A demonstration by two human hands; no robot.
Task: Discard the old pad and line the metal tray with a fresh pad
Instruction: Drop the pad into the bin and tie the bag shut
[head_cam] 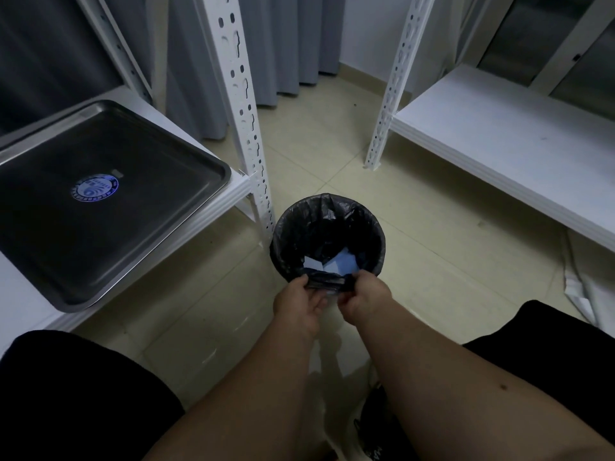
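A bare metal tray (109, 181) with a round blue sticker in its middle lies on the white shelf at the left. On the floor between the shelves stands a round bin lined with a black bag (327, 227). A crumpled pale blue pad (332, 262) lies inside it. My left hand (301, 306) and my right hand (364, 296) both pinch the near rim of the black bag, close together, fingers closed on the plastic.
A white slotted shelf post (246, 104) rises just left of the bin. A second white shelf (506, 138) runs along the right. Grey curtains hang behind. Crumpled white sheeting (582, 294) lies on the tiled floor at the right.
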